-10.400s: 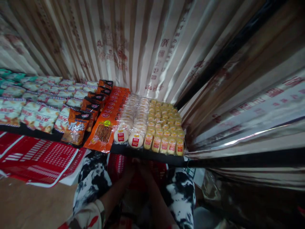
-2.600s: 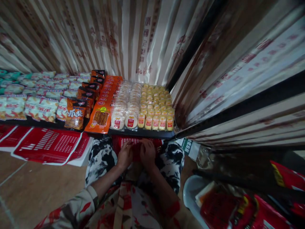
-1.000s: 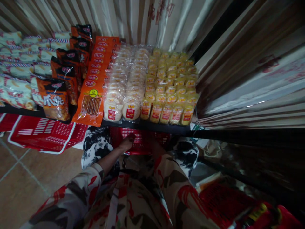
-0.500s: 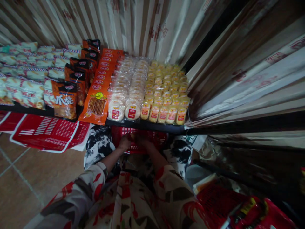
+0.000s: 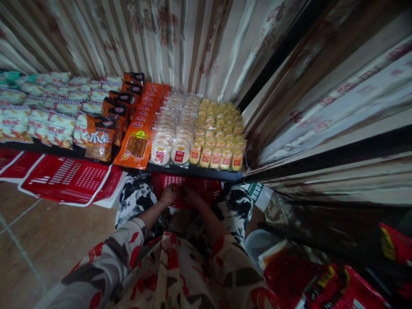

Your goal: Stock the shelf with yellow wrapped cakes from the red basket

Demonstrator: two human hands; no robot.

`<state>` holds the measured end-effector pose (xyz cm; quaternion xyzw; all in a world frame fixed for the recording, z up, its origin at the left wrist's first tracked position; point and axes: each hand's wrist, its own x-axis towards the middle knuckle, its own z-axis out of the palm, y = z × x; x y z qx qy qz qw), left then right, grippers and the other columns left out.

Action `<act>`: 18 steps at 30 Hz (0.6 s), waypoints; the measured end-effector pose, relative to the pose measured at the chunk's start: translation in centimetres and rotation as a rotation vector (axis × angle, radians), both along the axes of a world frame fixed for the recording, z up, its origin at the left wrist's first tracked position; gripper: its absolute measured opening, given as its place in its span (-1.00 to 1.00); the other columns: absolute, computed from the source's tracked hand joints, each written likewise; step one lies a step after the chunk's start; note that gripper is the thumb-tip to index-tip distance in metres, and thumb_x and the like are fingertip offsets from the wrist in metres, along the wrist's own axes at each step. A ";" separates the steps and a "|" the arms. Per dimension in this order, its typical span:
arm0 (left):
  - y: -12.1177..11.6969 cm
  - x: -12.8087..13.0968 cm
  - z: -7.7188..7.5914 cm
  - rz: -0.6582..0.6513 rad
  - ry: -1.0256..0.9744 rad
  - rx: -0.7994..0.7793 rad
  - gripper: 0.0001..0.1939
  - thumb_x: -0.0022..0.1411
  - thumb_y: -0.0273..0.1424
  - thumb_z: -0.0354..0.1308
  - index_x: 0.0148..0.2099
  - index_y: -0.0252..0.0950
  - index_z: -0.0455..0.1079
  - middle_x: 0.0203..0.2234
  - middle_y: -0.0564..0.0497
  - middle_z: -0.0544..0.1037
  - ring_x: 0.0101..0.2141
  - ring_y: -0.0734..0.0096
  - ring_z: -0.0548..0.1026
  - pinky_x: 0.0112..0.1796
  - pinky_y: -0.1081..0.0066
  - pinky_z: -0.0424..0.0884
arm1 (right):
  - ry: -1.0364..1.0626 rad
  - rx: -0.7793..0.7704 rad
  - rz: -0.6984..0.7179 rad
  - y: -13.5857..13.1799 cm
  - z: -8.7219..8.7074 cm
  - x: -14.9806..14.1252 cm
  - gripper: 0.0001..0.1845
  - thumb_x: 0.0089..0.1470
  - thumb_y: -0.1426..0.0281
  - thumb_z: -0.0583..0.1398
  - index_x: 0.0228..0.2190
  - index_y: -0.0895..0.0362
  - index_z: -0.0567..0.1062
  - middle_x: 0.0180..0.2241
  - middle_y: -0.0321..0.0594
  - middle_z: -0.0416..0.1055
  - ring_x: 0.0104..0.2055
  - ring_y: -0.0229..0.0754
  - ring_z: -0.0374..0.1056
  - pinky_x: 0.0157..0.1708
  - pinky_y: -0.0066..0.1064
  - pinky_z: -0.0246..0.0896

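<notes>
Low between my knees, my left hand [image 5: 168, 195] is in front of a red plastic basket [image 5: 209, 189], its fingers bent closed around something small that I cannot make out. Close beside it, my right hand [image 5: 191, 196] also has its fingers curled in, and shadow hides what they hold, if anything. Just above both hands runs the dark edge of a shelf [image 5: 206, 172]. Nearest on it are rows of clear-wrapped white round crackers [image 5: 161, 152] and small yellow-wrapped snack packs [image 5: 215, 156].
Left along the shelf lie orange flat snack packs [image 5: 137, 148], orange-black bags [image 5: 99, 137] and pale bags [image 5: 58, 126]. Another red basket [image 5: 67, 180] with white handles sits beneath. Right are red packages [image 5: 296, 279] and a pale tub [image 5: 262, 244]. A pleated curtain [image 5: 180, 47] hangs behind.
The view has shifted, so the shelf's goods sit slightly lower, and more of the red packages at right shows. Both hands stay close together at the basket.
</notes>
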<state>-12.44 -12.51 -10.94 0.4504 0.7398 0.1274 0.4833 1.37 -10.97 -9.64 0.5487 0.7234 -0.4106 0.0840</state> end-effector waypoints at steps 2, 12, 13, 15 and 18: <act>0.0 -0.1 0.2 0.021 -0.010 0.020 -0.70 0.07 -0.54 0.13 -0.09 -0.34 0.38 -0.22 -0.13 0.55 -0.22 0.38 0.49 -0.24 0.51 0.32 | 0.022 0.018 -0.039 0.0 0.2 0.2 -0.50 0.07 0.40 0.13 0.07 0.17 0.28 -0.04 -0.02 0.41 -0.03 -0.04 0.35 -0.10 -0.34 0.21; -0.8 -0.5 1.1 0.103 -0.056 0.111 -0.80 0.15 -0.46 0.07 -0.16 -0.37 0.40 -0.37 -0.03 0.53 -0.38 0.47 0.48 -0.39 0.54 0.31 | 0.220 0.218 -0.253 -1.1 1.2 0.7 -0.49 -0.07 0.64 0.08 -0.04 0.16 0.40 -0.01 -0.11 0.39 0.04 -0.15 0.28 0.07 -0.34 0.12; -1.0 -0.4 1.2 0.101 -0.067 0.120 -0.83 0.14 -0.46 0.08 -0.21 -0.37 0.41 -0.41 0.00 0.53 -0.40 0.48 0.47 -0.40 0.55 0.31 | 0.235 0.240 -0.282 -1.2 1.2 0.8 -0.51 -0.07 0.63 0.07 -0.05 0.18 0.41 -0.02 -0.09 0.39 0.04 -0.15 0.28 0.08 -0.34 0.11; -1.4 -0.3 1.4 0.096 -0.082 0.142 -0.88 0.13 -0.44 0.08 -0.30 -0.35 0.42 -0.47 0.04 0.51 -0.41 0.50 0.46 -0.42 0.57 0.30 | 0.263 0.278 -0.345 -1.4 1.1 0.8 -0.54 -0.06 0.61 0.07 -0.07 0.22 0.41 -0.03 -0.04 0.38 0.05 -0.14 0.27 0.10 -0.33 0.09; -1.9 -0.1 1.5 0.102 -0.080 0.180 -0.91 0.10 -0.44 0.10 -0.34 -0.34 0.42 -0.47 0.06 0.51 -0.39 0.50 0.45 -0.39 0.56 0.30 | 0.308 0.312 -0.451 -1.8 0.8 0.7 -0.56 -0.03 0.56 0.05 -0.05 0.28 0.38 -0.01 0.02 0.36 0.07 -0.13 0.25 0.12 -0.29 0.08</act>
